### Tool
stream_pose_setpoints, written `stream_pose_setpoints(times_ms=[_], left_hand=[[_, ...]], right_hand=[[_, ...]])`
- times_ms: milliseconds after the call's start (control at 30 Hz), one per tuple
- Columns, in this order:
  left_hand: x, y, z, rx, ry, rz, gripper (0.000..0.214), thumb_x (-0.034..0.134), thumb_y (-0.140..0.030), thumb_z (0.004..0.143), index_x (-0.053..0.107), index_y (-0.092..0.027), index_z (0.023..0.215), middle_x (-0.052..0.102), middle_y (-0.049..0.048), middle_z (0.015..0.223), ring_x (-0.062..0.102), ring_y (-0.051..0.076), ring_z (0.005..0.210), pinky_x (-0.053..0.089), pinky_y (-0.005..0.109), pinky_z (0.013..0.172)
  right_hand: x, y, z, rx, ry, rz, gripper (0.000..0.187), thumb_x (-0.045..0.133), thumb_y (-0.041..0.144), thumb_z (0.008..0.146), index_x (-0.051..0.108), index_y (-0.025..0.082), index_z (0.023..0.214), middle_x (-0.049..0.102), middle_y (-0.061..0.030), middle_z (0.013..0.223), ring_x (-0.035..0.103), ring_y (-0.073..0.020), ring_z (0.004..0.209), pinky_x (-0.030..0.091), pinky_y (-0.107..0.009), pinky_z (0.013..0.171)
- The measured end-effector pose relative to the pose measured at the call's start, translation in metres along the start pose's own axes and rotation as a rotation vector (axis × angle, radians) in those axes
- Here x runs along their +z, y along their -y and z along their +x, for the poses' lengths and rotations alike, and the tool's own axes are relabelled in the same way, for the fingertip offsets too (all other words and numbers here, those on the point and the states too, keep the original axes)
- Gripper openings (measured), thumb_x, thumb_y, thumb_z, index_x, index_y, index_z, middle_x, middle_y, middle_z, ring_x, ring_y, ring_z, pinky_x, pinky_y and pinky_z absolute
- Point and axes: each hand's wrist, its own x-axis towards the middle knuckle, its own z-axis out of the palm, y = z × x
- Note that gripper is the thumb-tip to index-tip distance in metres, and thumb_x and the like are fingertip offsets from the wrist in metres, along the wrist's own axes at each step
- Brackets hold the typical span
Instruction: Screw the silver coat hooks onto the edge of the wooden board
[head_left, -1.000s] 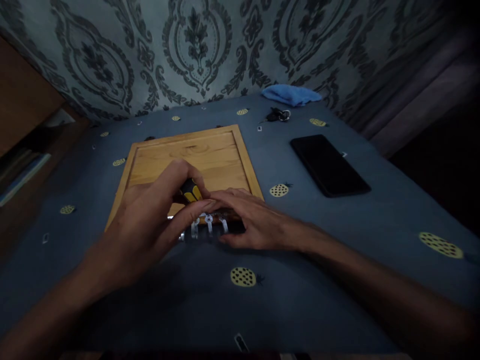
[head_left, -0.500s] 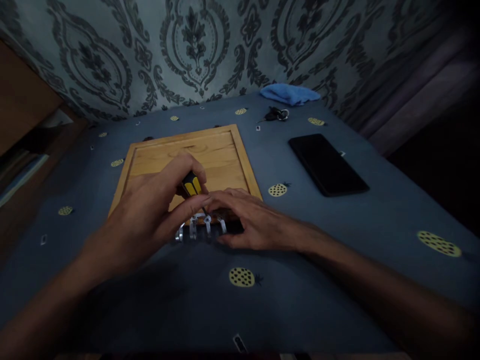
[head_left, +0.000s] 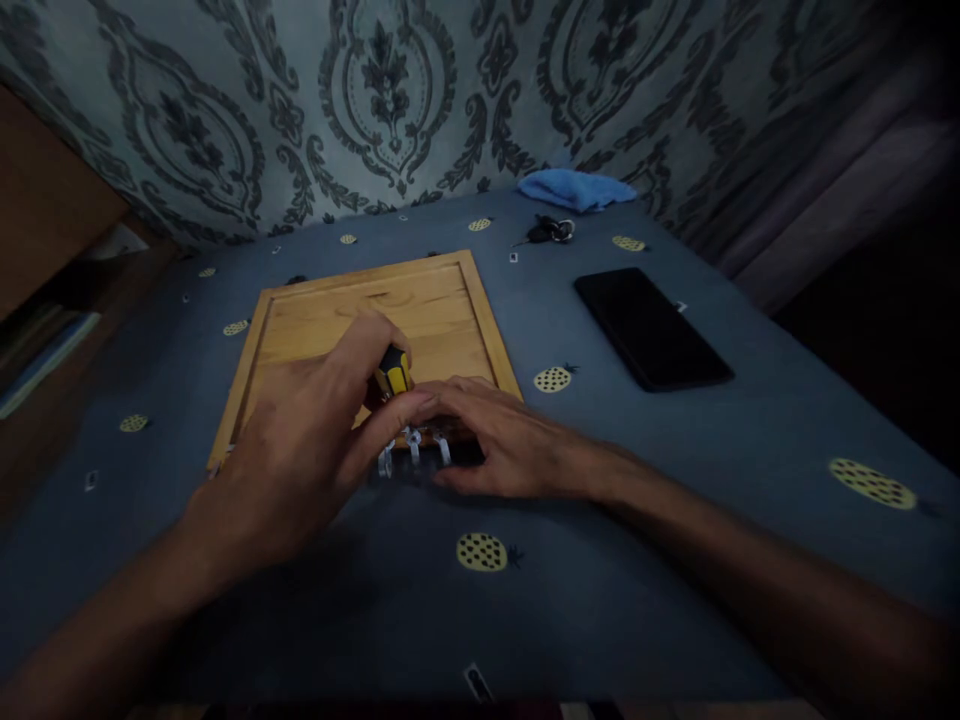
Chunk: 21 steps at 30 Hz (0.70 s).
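Observation:
My left hand (head_left: 300, 450) is closed round a screwdriver with a yellow and black handle (head_left: 392, 372), its tip pointing down at the near edge of a wooden board (head_left: 442, 310). My right hand (head_left: 502, 440) lies flat with fingers stretched out, pressing on a dark strip with several silver hooks (head_left: 412, 450) at that same edge. The strip is mostly hidden under my fingers. The board rests on a blue cloth printed with yellow pineapples (head_left: 481, 551).
A black phone (head_left: 649, 328) lies to the right of the board. Further back are a bunch of keys (head_left: 551, 230) and a folded blue cloth (head_left: 574, 188) by the patterned wall. Wooden shelves with books (head_left: 45, 350) stand on the left.
My left hand has shifted slightly right and turned, covering more of the hooks. The right hand has stayed in place on the strip.

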Motion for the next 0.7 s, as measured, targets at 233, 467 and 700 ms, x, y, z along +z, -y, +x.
stream_pose_setpoints(times_ms=[233, 467, 700], left_hand=[[0.002, -0.002, -0.002, -0.028, -0.017, -0.034, 0.018, 0.059, -0.043, 0.1, 0.055, -0.025, 0.097, 0.068, -0.0026, 0.073, 0.066, 0.017, 0.06, 0.043, 0.027, 0.048], [0.0, -0.003, -0.004, -0.026, -0.009, -0.034, 0.014, 0.06, -0.037, 0.1, 0.057, -0.024, 0.099, 0.071, -0.0012, 0.08, 0.071, 0.017, 0.066, 0.045, 0.026, 0.051], [-0.015, -0.01, -0.001, -0.106, -0.141, -0.075, 0.015, 0.067, -0.037, 0.096, 0.057, -0.026, 0.093, 0.074, -0.0046, 0.088, 0.071, 0.014, 0.073, 0.051, 0.024, 0.059]], right_hand=[[-0.002, 0.003, 0.001, 0.007, 0.022, -0.003, 0.063, 0.072, 0.023, 0.082, 0.053, 0.027, 0.142, 0.068, -0.0086, 0.129, 0.057, -0.0317, 0.121, 0.052, -0.053, 0.098], [-0.001, 0.002, 0.0, 0.025, 0.016, 0.026, 0.06, 0.074, 0.024, 0.08, 0.057, 0.026, 0.138, 0.066, -0.0095, 0.124, 0.057, -0.0313, 0.119, 0.055, -0.05, 0.094], [-0.001, -0.001, -0.001, 0.0, 0.008, 0.055, 0.068, 0.078, 0.026, 0.081, 0.054, 0.027, 0.144, 0.066, -0.0096, 0.127, 0.058, -0.0297, 0.121, 0.055, -0.051, 0.098]])
